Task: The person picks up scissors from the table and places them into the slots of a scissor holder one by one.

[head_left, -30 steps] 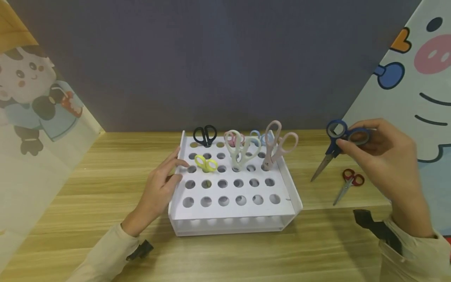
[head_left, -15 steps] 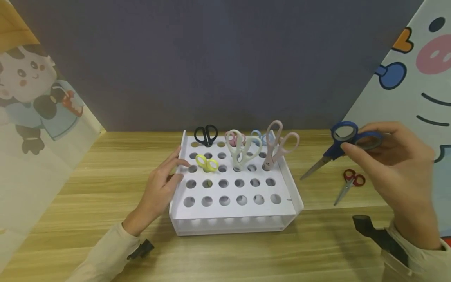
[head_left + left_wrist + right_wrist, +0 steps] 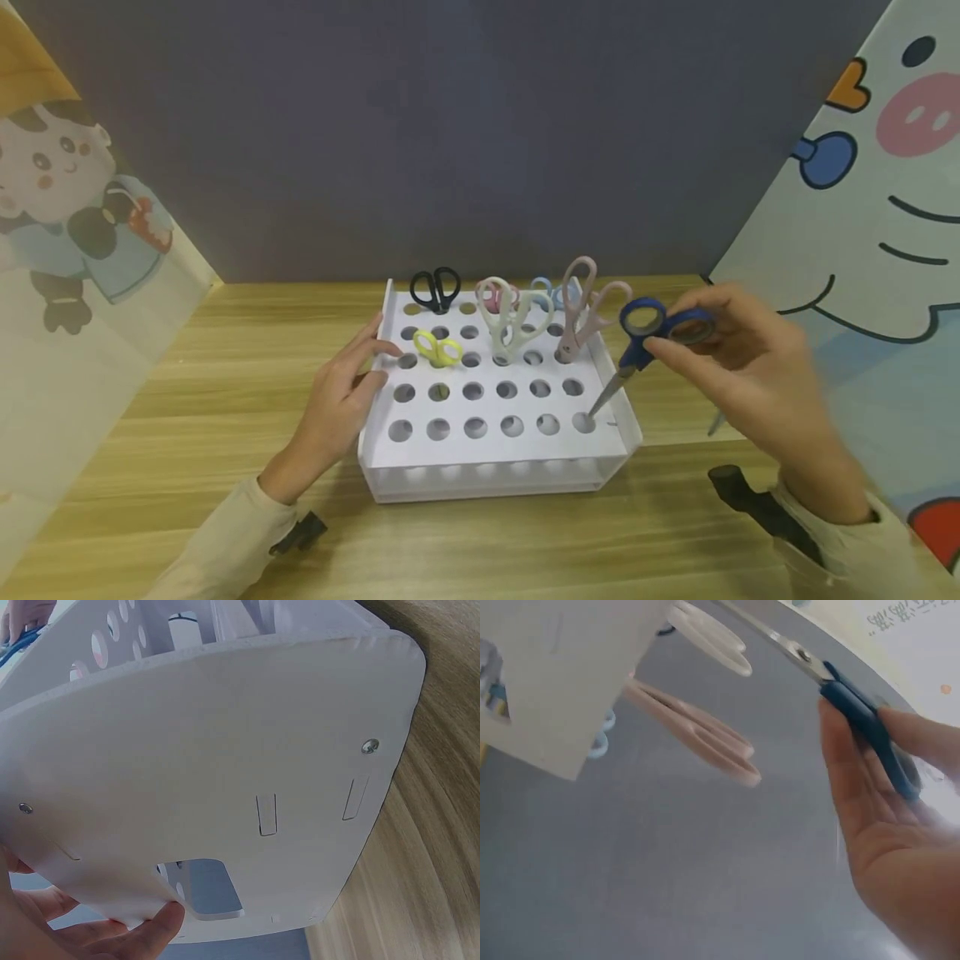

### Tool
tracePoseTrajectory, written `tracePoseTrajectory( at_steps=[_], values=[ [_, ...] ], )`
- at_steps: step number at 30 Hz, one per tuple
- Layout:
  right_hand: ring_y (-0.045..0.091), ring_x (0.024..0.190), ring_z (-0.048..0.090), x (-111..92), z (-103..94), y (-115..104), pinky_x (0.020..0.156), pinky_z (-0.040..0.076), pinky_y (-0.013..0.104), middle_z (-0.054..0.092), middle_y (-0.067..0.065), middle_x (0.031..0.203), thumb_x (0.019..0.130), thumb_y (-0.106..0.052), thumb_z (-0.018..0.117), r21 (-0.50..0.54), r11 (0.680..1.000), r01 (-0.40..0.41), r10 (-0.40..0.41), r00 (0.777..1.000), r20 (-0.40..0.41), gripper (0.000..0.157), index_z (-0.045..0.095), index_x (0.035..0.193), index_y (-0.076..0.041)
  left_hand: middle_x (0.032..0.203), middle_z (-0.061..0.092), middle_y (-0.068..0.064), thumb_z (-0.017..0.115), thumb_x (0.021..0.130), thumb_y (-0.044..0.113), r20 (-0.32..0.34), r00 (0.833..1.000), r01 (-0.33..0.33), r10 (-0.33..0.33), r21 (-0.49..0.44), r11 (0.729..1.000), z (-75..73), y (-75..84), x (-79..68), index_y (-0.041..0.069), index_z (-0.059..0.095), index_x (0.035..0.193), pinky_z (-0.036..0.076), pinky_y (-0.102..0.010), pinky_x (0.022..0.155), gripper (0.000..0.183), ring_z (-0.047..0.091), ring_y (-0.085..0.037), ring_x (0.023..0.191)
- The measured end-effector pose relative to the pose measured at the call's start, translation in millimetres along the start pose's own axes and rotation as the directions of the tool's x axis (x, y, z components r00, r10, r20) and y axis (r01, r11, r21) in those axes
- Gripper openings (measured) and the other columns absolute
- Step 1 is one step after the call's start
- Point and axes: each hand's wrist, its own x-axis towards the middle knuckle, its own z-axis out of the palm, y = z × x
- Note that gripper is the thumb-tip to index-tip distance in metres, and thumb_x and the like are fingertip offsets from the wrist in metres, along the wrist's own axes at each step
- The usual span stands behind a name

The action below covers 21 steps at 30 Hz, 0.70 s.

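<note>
Near the right edge of a white rack (image 3: pixel 495 450) with rows of round holes, my right hand (image 3: pixel 757 383) pinches blue-handled scissors (image 3: pixel 636 355) by the handles. Their blades slant down to the left, with the tip over the front-right hole; I cannot tell whether it has entered. In the right wrist view, thumb and fingers hold the blue handle (image 3: pixel 855 712). My left hand (image 3: pixel 339 404) grips the rack's left side wall (image 3: pixel 187 750), with the thumb on its outer face. Black (image 3: pixel 435 290), yellow (image 3: pixel 438 348), pale green (image 3: pixel 513 321) and pink scissors (image 3: pixel 588 308) stand upright in holes.
Smaller pink scissors (image 3: pixel 498 296) and light blue scissors (image 3: pixel 553 293) stand in the back row. A blade (image 3: pixel 716 422) on the wooden table (image 3: pixel 247 358) shows beside my right hand, which hides its handles. A dark panel (image 3: pixel 480 142) rises behind, with printed walls at both sides.
My right hand has carried the blue scissors left from beside the rack to above its front-right corner, covering the red scissors' handles. The left hand stays on the rack.
</note>
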Motion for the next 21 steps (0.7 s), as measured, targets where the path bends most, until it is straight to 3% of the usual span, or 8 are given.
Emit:
tracePoseTrajectory(
  at_steps=[6, 8, 14, 21],
  values=[
    [0.013, 0.079, 0.068, 0, 11.9, 8, 0.066, 0.06, 0.02, 0.066, 0.003, 0.092, 0.074, 0.02, 0.075, -0.164, 0.985, -0.054, 0.085, 0.979, 0.186, 0.039, 0.063, 0.103, -0.003, 0.159, 0.032, 0.002, 0.053, 0.091, -0.001, -0.006, 1.0, -0.01, 0.01, 0.001, 1.0, 0.8, -0.8, 0.2, 0.007, 0.067, 0.108, 0.051, -0.044, 0.101, 0.023, 0.034, -0.03, 0.144],
    [0.01, 0.077, 0.067, 0, 13.7, 11, 0.063, 0.059, 0.019, 0.067, -0.002, 0.09, 0.075, 0.014, 0.077, -0.226, 0.972, -0.06, 0.112, 0.968, 0.223, 0.038, 0.063, 0.101, -0.009, 0.159, 0.033, 0.001, 0.053, 0.091, -0.001, -0.011, 1.0, -0.019, 0.019, 0.004, 1.0, 1.0, -0.8, 0.5, 0.007, 0.067, 0.108, 0.051, -0.045, 0.102, 0.023, 0.034, -0.03, 0.144],
    [0.012, 0.075, 0.068, -1, 15.9, 16, 0.065, 0.06, 0.021, 0.069, -0.005, 0.089, 0.08, 0.007, 0.077, -0.265, 0.957, -0.117, 0.194, 0.938, 0.286, 0.03, 0.065, 0.099, -0.013, 0.159, 0.033, 0.001, 0.053, 0.09, -0.002, -0.013, 1.0, -0.021, 0.021, 0.006, 1.0, 1.3, -0.9, 1.1, 0.007, 0.067, 0.107, 0.052, -0.042, 0.1, 0.023, 0.035, -0.03, 0.144],
    [0.008, 0.087, 0.07, -1, 17.2, 27, 0.08, 0.06, 0.022, 0.069, -0.012, 0.093, 0.085, -0.007, 0.077, -0.344, 0.927, -0.151, 0.288, 0.874, 0.391, 0.021, 0.065, 0.095, -0.021, 0.159, 0.034, 0.001, 0.054, 0.09, -0.001, -0.017, 1.0, -0.019, 0.019, 0.013, 1.0, 1.4, -2.3, 0.7, 0.008, 0.067, 0.107, 0.052, -0.042, 0.101, 0.023, 0.035, -0.03, 0.144]
  ],
)
